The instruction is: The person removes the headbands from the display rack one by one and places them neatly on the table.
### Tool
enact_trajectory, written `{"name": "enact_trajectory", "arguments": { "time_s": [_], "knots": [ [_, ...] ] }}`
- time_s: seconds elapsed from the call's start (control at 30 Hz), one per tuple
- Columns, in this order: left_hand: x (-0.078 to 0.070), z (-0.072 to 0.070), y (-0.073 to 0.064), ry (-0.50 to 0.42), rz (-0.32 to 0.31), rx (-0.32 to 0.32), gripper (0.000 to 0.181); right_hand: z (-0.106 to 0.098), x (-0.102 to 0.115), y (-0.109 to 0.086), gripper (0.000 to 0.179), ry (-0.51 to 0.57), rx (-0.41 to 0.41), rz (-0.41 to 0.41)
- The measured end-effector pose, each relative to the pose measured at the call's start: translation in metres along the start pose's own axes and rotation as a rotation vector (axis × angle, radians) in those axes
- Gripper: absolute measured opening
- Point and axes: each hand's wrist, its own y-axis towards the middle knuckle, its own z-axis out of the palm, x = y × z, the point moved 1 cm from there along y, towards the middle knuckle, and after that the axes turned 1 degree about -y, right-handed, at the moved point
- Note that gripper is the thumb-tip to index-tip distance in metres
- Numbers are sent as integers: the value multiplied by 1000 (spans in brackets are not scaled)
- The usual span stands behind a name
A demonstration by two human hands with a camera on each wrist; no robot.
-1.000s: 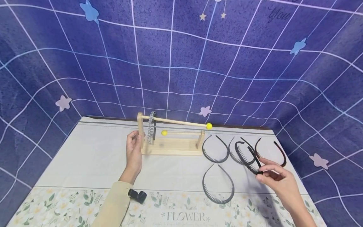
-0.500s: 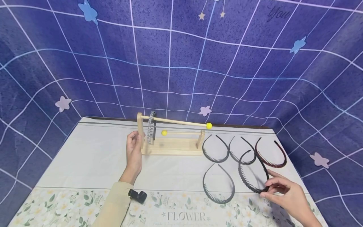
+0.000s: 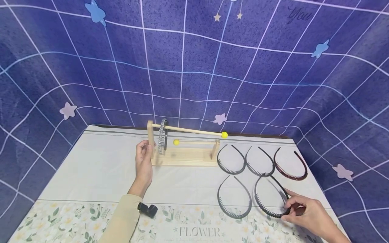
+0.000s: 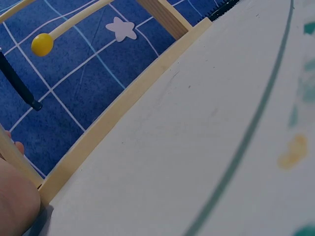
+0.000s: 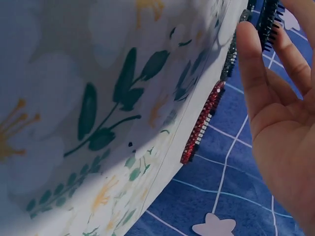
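My right hand pinches a black toothed headband by its right side, low over the front right of the table. In the right wrist view, thumb and fingers meet around the same headband. My left hand holds the left upright of a wooden rack with two rods tipped by yellow balls. A silvery headband hangs on the upper rod near that upright, a black one close beside it. From the left wrist, the rack's base edge shows, the thumb at its corner.
Two black headbands and a dark red one lie in a row right of the rack. Another dark headband lies in front of them. A white tablecloth with a floral border covers the table; a blue curtain stands behind.
My right hand has brought the black headband toward the front and down, turning it flatter, beside the front dark headband. My left hand stays on the rack's upright.
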Motion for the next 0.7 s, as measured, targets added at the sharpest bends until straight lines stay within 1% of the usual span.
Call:
{"name": "enact_trajectory", "arguments": {
  "time_s": [0.1,0.27,0.37,0.53,0.7],
  "knots": [
    [1,0,0,-6,2,2,29,1,-3,-2,49,5,33,-4],
    [1,0,0,-4,7,8,30,2,-5,-1,46,-4,133,-15],
    [2,0,0,-2,10,9,30,3,-5,-1,45,-61,170,-11],
    [2,0,1,8,8,16,31,5,-2,-2,47,-170,194,10],
    [2,0,0,5,12,19,30,6,1,-3,48,-207,228,13]
  ]
}}
